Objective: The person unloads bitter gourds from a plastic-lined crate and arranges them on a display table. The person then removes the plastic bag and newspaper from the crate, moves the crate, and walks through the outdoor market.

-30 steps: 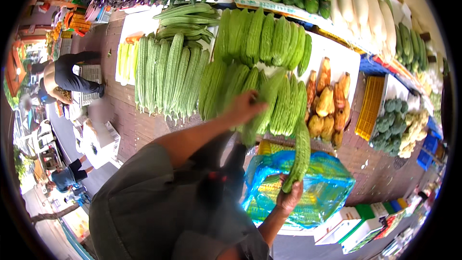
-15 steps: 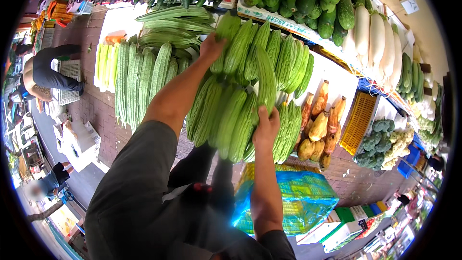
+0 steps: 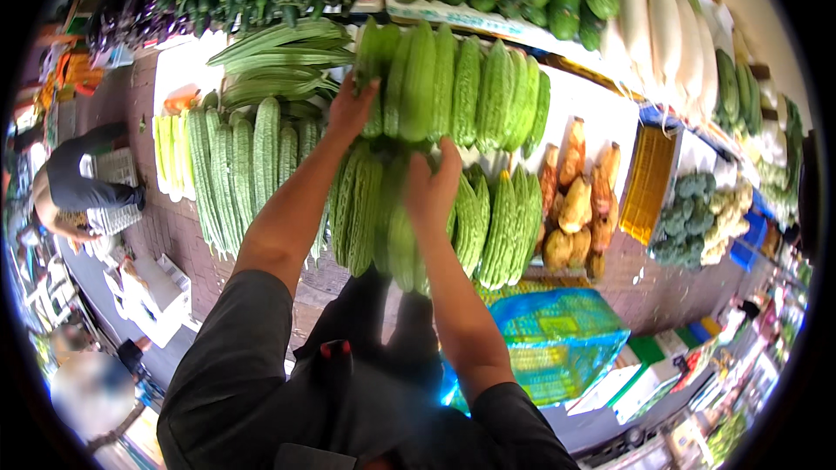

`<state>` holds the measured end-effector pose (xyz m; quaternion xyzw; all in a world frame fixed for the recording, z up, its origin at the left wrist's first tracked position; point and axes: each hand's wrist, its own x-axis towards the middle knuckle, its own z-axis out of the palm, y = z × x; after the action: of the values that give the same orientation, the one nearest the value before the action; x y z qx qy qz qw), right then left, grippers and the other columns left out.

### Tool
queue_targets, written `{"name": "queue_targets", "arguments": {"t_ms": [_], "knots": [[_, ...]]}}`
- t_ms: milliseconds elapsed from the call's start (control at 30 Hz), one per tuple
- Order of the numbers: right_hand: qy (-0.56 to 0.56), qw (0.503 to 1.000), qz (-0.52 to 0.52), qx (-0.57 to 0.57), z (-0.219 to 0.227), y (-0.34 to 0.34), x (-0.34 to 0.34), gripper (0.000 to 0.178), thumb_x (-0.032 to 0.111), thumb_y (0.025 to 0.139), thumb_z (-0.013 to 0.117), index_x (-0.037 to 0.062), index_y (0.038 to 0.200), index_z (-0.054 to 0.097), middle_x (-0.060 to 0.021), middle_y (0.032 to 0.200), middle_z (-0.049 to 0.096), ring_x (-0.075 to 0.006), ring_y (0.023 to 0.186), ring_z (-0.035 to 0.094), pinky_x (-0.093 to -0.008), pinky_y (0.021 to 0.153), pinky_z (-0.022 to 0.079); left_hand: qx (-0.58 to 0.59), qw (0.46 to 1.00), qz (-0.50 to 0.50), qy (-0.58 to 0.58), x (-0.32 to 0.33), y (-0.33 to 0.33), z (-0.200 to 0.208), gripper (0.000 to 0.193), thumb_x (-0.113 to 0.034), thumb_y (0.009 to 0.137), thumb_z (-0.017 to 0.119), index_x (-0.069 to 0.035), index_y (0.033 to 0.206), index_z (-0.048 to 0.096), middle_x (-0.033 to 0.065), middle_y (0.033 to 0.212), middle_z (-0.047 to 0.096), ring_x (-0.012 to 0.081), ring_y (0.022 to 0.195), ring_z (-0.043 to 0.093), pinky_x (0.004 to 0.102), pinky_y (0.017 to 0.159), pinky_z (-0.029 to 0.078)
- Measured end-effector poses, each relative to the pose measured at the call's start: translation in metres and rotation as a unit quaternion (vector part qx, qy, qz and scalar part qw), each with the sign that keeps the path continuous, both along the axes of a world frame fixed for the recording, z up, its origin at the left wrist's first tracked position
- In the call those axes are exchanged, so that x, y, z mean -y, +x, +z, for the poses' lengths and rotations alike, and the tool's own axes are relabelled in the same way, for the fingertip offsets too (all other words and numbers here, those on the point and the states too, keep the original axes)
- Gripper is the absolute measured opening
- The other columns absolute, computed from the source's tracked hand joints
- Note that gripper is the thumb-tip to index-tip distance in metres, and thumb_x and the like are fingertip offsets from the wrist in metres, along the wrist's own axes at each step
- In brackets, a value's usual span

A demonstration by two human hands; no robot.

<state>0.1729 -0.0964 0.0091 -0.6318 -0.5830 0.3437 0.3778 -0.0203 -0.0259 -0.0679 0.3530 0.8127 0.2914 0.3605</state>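
Pale green bitter melons lie side by side in two rows, a far row (image 3: 468,83) and a near row (image 3: 356,209). At the left end of the far row, my left hand (image 3: 353,111) is closed around the lower part of a bitter melon (image 3: 373,52). My right hand (image 3: 433,191) is over the near row, with its thumb side toward the far row. Motion smears its fingers and the melons under it, so its grip does not show.
Ridged luffas (image 3: 252,157) lie to the left and brown-skinned shoots (image 3: 575,231) to the right. Behind are cucumbers (image 3: 564,9) and white radishes (image 3: 664,30). A yellow crate (image 3: 646,178) and a blue-wrapped bundle (image 3: 557,331) stand rightward. A person (image 3: 78,174) bends at far left.
The bitter melon that slanted across both rows in my right hand no longer lies there. My right hand has moved left over the near row. My left hand stays at the far row's left end.
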Motion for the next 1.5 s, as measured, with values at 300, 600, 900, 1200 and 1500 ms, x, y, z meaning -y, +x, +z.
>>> {"name": "queue_targets", "arguments": {"t_ms": [300,600,900,1200,1500], "knots": [[-0.111,0.94,-0.315,-0.069,0.09,0.246,0.166,0.027,0.008,0.091,0.055,-0.0067,0.114,0.055,-0.0109,0.103,0.061,-0.0161,0.088,0.059,-0.0273,0.078,0.046,0.081,0.989,-0.051,0.115,0.061,0.073,0.084,0.053,-0.037,0.094,0.055,-0.001,0.132,0.044,0.0167,0.125,0.055,0.0233,0.115,0.054,0.0341,0.095,0.042],[-0.092,0.695,-0.644,-0.306,0.0,0.437,0.385,0.024,0.012,0.087,0.056,-0.0043,0.105,0.056,-0.0124,0.085,0.063,-0.0187,0.071,0.062,-0.0227,0.054,0.044,0.315,0.764,-0.558,0.075,0.252,0.352,0.163,0.027,-0.009,0.084,0.066,0.0,0.108,0.058,0.0106,0.096,0.067,0.0165,0.083,0.064,0.028,0.073,0.05],[-0.19,0.781,-0.563,-0.193,-0.209,0.409,0.461,0.037,0.026,0.087,0.056,-0.0039,0.107,0.06,-0.0171,0.096,0.065,-0.0263,0.089,0.06,-0.0367,0.081,0.047,0.109,0.639,-0.727,-0.225,0.375,0.494,0.007,0.046,-0.028,0.084,0.068,0.002,0.115,0.055,0.0209,0.107,0.064,0.0263,0.099,0.063,0.0352,0.082,0.051],[-0.484,0.768,-0.418,0.032,-0.239,0.402,0.467,0.062,0.044,0.074,0.065,0.0024,0.117,0.047,-0.0205,0.111,0.059,-0.0385,0.103,0.058,-0.0495,0.088,0.045,0.168,0.772,-0.576,-0.209,0.372,0.539,-0.041,0.041,-0.024,0.087,0.064,0.005,0.115,0.055,0.0175,0.111,0.063,0.0217,0.103,0.06,0.0305,0.088,0.046],[-0.318,0.794,-0.502,0.13,-0.117,0.395,0.469,0.064,0.025,0.07,0.072,-0.0005,0.122,0.045,-0.0222,0.111,0.057,-0.0406,0.1,0.055,-0.0456,0.092,0.04,0.271,0.766,-0.497,-0.304,0.423,0.483,0.001,0.033,-0.029,0.085,0.066,0.002,0.095,0.061,0.0067,0.081,0.064,0.0172,0.072,0.059,0.029,0.07,0.047]]}}
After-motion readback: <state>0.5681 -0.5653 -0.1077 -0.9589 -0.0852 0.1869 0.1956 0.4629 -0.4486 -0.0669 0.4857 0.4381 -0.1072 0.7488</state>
